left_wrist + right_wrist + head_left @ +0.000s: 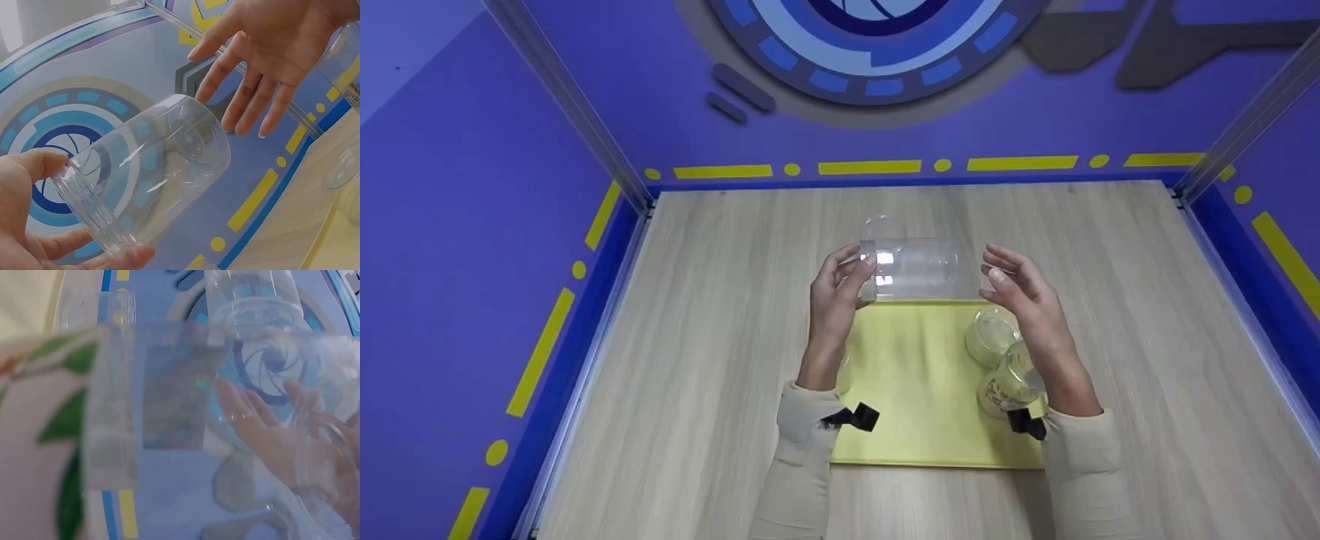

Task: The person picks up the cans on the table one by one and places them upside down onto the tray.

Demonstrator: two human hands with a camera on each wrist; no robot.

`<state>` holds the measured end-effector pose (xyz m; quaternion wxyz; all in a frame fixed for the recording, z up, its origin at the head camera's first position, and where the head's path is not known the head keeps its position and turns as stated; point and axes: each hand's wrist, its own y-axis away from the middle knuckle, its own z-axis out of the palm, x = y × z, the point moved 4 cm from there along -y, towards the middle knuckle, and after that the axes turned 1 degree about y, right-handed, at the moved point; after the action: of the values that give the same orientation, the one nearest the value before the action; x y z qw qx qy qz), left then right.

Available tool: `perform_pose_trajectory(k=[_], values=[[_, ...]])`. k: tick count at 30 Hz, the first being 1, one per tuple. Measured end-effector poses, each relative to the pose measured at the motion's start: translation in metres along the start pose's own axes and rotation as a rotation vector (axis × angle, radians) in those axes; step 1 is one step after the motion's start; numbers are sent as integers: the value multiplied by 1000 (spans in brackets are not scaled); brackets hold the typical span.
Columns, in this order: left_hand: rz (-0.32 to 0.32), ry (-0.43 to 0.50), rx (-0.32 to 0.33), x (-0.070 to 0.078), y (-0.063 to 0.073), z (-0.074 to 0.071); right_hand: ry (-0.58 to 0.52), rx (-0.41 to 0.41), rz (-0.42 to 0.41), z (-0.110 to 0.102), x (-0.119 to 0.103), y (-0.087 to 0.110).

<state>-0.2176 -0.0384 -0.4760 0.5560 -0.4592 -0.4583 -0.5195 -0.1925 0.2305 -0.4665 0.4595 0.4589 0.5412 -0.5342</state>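
Observation:
My left hand (835, 294) grips a clear plastic jar (919, 268) by its ridged end, thumb on one side and fingers on the other. The jar lies on its side in the air, above the far edge of a yellow tray (911, 397). In the left wrist view, the transparent jar (152, 169) tilts with its round base up to the right. Near that base, my right hand (1029, 296) holds nothing, its fingers loosely bent. Through another clear jar (174, 394) close to the camera, the right wrist view shows the right hand (281, 439).
Two clear containers stand on the tray's right side: a short one (992, 335) and a jar with a printed pattern (1005, 388), partly behind the right wrist. A clear round rim (883, 223) shows behind the held jar. Blue panels (885, 139) enclose the wooden table (720, 315).

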Motion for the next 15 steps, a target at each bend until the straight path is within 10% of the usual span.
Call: perform_pose_trajectory(k=[15], values=[[23, -4, -23, 2, 4, 4, -41, -36, 12, 11, -9, 2]])
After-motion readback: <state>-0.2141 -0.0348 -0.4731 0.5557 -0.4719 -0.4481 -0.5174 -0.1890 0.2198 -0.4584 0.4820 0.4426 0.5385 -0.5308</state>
